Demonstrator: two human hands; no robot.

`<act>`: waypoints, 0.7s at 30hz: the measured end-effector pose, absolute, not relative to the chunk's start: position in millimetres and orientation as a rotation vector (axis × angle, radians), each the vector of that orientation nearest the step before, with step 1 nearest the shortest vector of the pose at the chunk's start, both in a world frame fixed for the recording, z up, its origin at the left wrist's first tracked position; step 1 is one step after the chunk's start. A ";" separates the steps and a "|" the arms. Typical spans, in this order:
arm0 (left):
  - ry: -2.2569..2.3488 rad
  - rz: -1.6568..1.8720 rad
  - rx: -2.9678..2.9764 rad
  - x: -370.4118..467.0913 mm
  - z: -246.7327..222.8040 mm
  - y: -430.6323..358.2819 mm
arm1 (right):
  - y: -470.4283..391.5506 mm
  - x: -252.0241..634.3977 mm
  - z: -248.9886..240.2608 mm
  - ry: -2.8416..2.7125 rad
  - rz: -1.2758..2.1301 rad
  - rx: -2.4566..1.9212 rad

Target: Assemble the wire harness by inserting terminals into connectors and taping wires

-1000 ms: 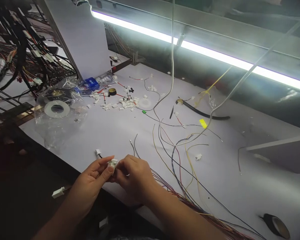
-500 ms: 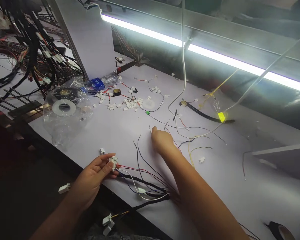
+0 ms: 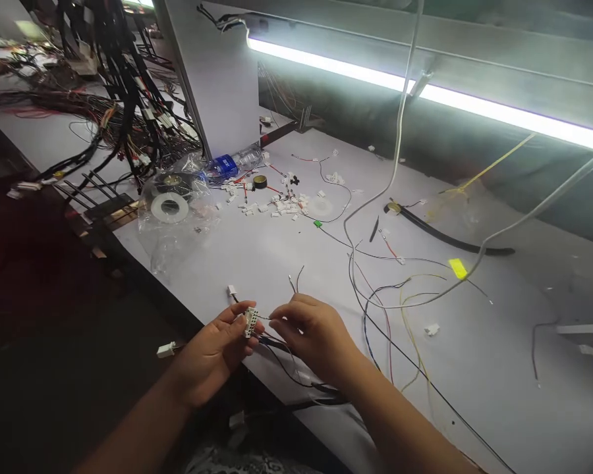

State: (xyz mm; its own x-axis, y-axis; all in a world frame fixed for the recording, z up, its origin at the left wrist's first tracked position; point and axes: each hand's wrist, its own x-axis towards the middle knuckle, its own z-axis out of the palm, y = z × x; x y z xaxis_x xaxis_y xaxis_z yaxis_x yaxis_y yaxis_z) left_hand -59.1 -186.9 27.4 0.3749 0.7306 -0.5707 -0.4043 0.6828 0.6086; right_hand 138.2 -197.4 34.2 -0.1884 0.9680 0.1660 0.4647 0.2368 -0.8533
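Between the thumb and fingers of my left hand (image 3: 217, 345) is a white multi-hole connector housing (image 3: 250, 322), its rows of holes facing right. My right hand (image 3: 306, 329) pinches a thin dark wire (image 3: 263, 318) close to its end, and the tip reaches the housing's face; how deep it sits I cannot tell. Red and dark wires trail from the housing under my right hand toward a black-sleeved harness (image 3: 321, 400) at the table edge. Two small white connectors, one (image 3: 232, 290) behind my left hand and one (image 3: 166, 349) left of it, hang on leads.
Loose white connectors (image 3: 286, 205), a tape roll (image 3: 259, 182) and a plastic bottle (image 3: 225, 166) lie farther back. A clear bag with a white-cored roll (image 3: 170, 208) sits at left. A white cable (image 3: 400, 131) hangs down across the table, near a yellow tag (image 3: 457, 268).
My right hand has come back from the loose wires to the housing, bringing a wire end to it. My left hand still holds the housing, now turned with its holes toward the right. The view has shifted.
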 end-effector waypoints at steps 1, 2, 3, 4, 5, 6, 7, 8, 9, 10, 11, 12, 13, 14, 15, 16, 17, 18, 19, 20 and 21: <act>0.923 0.752 0.399 -59.0 26.9 -187.8 | -199.9 136.9 32.5 -1.773 0.823 -1.341; 0.923 0.753 0.401 -58.9 26.4 -188.7 | -202.2 136.0 31.1 -1.773 0.784 -1.353; 0.927 0.756 0.408 -58.6 26.0 -189.6 | -204.2 135.5 30.1 -1.779 0.752 -1.366; 0.931 0.761 0.416 -58.3 25.7 -190.5 | -205.9 135.1 29.4 -1.790 0.730 -1.373; 0.936 0.766 0.424 -58.0 25.5 -191.4 | -207.3 134.7 29.0 -1.800 0.715 -1.378; 0.939 0.772 0.433 -57.7 25.4 -192.3 | -208.2 134.2 28.7 -1.810 0.706 -1.382; 0.941 0.774 0.445 -57.5 25.4 -193.1 | -208.9 133.6 28.5 -1.820 0.698 -1.385; 0.941 0.771 0.459 -57.5 25.4 -193.9 | -209.3 132.9 28.1 -1.827 0.689 -1.385; 0.940 0.767 0.473 -57.4 25.3 -194.6 | -209.4 132.1 27.6 -1.830 0.678 -1.386; 0.940 0.761 0.486 -57.5 25.3 -195.2 | -209.6 131.3 26.9 -1.829 0.663 -1.385; 0.939 0.754 0.498 -57.6 25.1 -195.7 | -209.7 130.4 26.0 -1.826 0.644 -1.385; 0.936 0.747 0.509 -57.7 24.8 -196.2 | -210.1 129.6 25.0 -1.825 0.622 -1.385; 0.933 0.741 0.519 -57.8 24.4 -196.7 | -210.6 128.8 23.9 -1.827 0.594 -1.386; 0.931 0.737 0.531 -57.8 23.8 -197.3 | -211.4 127.9 22.8 -1.836 0.559 -1.391; 0.934 0.738 0.549 -57.6 23.2 -197.9 | -212.3 126.8 21.7 -1.851 0.514 -1.397; 0.942 0.746 0.577 -57.1 22.4 -198.7 | -213.4 125.6 20.7 -1.873 0.461 -1.403; 0.957 0.758 0.613 -56.4 21.6 -199.5 | -214.5 124.1 19.6 -1.891 0.403 -1.410; 0.978 0.773 0.652 -55.4 20.7 -200.4 | -215.5 122.5 18.5 -1.903 0.352 -1.416; 1.003 0.785 0.695 -54.3 20.0 -201.2 | -216.4 120.9 17.5 -1.909 0.317 -1.418; 1.026 0.793 0.737 -53.1 19.3 -201.9 | -217.1 119.3 16.6 -1.905 0.300 -1.417; 1.045 0.798 0.774 -51.9 18.7 -202.4 | -217.6 118.1 16.0 -1.895 0.302 -1.415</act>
State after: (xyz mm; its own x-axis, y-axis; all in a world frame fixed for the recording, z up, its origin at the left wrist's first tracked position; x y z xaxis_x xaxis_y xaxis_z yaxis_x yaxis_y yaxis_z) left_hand -51.9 -202.4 18.7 0.2907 0.8542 -0.4311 -0.1907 0.4932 0.8487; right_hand 118.1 -217.6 16.0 -0.1187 0.9016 0.4160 0.7277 0.3640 -0.5813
